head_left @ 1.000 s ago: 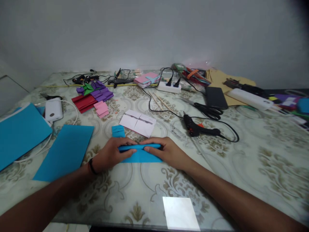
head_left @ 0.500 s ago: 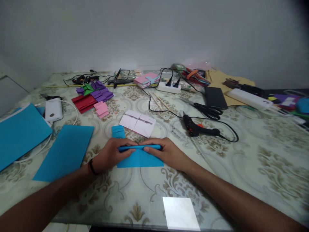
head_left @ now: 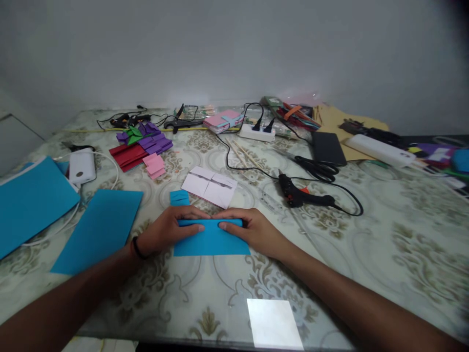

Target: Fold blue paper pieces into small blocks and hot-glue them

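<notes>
In front of a plain grey wall [head_left: 220, 54], the table [head_left: 154, 305] spreads wide, its glossy pale top printed with curling brown and grey-green flourishes. At the far left lies a large blue sheet [head_left: 36, 205], and just behind it sits a white rounded device [head_left: 82, 166] with a pale cable looping round. A second blue sheet [head_left: 97, 230] lies slantwise nearer the middle, the left forearm passing across its near end. Farther back is a bright heap of folded papers: red [head_left: 126, 157], green [head_left: 134, 132], purple [head_left: 157, 143] and pink [head_left: 154, 166].

At the middle, close to the person, is the blue paper [head_left: 211, 243], flat on its near side and folded over along its far edge. The left hand [head_left: 175, 229] has that fold pinched between thumb and fingers; the right hand [head_left: 256, 230] grips its other end likewise, the fingertips almost meeting behind. Just beyond lies a white folded card [head_left: 210, 187], and toward the wall a white power strip [head_left: 257, 132] with two black plugs in it. A square of light gleams on the near tabletop.

To the right rest a black glue gun [head_left: 293, 191], black-handled scissors [head_left: 317, 168] and a dark flat box [head_left: 329, 148], beside yellow paper [head_left: 353, 154]. Beyond them, clutter crowds the far right edge.
</notes>
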The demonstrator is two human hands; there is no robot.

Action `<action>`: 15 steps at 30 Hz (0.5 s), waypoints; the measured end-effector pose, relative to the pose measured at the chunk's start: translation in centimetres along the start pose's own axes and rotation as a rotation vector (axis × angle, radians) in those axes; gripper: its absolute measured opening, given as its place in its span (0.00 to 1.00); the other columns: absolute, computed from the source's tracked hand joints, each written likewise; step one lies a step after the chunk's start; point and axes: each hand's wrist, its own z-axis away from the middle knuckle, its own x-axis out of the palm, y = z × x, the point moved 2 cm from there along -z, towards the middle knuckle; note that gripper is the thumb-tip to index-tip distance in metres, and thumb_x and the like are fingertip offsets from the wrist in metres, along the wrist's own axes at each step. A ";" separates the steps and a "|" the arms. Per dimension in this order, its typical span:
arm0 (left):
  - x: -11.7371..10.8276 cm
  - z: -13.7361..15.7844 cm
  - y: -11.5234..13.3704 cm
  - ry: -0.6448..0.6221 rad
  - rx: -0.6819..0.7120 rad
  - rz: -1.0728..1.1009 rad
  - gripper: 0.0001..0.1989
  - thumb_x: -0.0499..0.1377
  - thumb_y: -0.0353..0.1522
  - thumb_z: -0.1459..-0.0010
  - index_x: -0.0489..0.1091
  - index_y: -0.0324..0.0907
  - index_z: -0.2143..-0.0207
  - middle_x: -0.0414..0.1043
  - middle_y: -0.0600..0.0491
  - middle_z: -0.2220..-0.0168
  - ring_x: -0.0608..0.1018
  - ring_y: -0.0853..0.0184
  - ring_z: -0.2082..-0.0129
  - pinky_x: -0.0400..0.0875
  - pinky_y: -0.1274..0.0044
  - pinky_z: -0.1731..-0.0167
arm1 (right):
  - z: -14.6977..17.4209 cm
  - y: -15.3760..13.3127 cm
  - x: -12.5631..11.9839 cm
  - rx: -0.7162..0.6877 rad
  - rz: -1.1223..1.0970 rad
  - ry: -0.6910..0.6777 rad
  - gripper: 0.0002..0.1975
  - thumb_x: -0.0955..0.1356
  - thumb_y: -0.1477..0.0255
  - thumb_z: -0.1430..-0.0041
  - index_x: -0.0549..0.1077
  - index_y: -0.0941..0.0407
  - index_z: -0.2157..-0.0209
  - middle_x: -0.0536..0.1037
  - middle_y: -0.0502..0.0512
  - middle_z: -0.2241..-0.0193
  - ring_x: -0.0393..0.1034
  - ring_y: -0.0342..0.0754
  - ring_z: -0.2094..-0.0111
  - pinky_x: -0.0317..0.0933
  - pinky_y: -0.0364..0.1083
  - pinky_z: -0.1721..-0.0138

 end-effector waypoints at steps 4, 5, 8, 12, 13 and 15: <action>-0.1 -0.1 0.1 0.000 0.012 -0.032 0.14 0.66 0.36 0.39 0.81 0.41 0.53 0.84 0.47 0.55 0.83 0.57 0.53 0.77 0.70 0.49 | -0.1 0.1 0.0 0.010 -0.007 0.012 0.14 0.72 0.63 0.38 0.84 0.53 0.55 0.86 0.54 0.57 0.80 0.53 0.56 0.70 0.48 0.53; -0.2 -0.1 0.1 -0.003 0.017 -0.033 0.14 0.65 0.36 0.40 0.82 0.41 0.53 0.84 0.47 0.55 0.83 0.57 0.53 0.77 0.70 0.50 | -0.1 0.1 0.0 0.011 -0.007 0.014 0.14 0.72 0.63 0.38 0.84 0.53 0.55 0.86 0.54 0.57 0.80 0.53 0.56 0.71 0.48 0.53; -0.2 0.0 0.1 -0.005 0.024 -0.024 0.14 0.66 0.35 0.40 0.82 0.42 0.53 0.84 0.48 0.55 0.83 0.57 0.53 0.77 0.70 0.50 | 0.0 0.0 0.1 0.009 -0.010 0.012 0.13 0.72 0.63 0.38 0.84 0.53 0.55 0.86 0.54 0.58 0.80 0.53 0.56 0.71 0.49 0.52; -0.3 0.0 -0.1 0.009 0.018 -0.009 0.14 0.67 0.38 0.39 0.82 0.42 0.53 0.85 0.49 0.55 0.83 0.57 0.54 0.77 0.71 0.51 | 0.0 0.0 0.0 0.000 -0.016 0.018 0.13 0.72 0.64 0.38 0.84 0.52 0.55 0.86 0.54 0.57 0.80 0.53 0.55 0.71 0.50 0.51; -0.4 0.0 -0.2 0.017 0.009 -0.004 0.14 0.66 0.38 0.39 0.83 0.42 0.53 0.85 0.49 0.56 0.83 0.57 0.54 0.76 0.71 0.51 | 0.0 0.0 0.0 -0.004 -0.014 0.022 0.13 0.72 0.64 0.38 0.84 0.52 0.54 0.86 0.54 0.57 0.80 0.54 0.55 0.71 0.50 0.51; -0.5 0.0 -0.3 0.033 -0.013 0.009 0.13 0.66 0.38 0.39 0.83 0.42 0.54 0.85 0.50 0.57 0.83 0.58 0.56 0.76 0.72 0.53 | 0.0 0.0 -0.1 -0.013 -0.010 0.027 0.13 0.72 0.64 0.37 0.84 0.52 0.54 0.86 0.54 0.56 0.80 0.54 0.54 0.71 0.50 0.50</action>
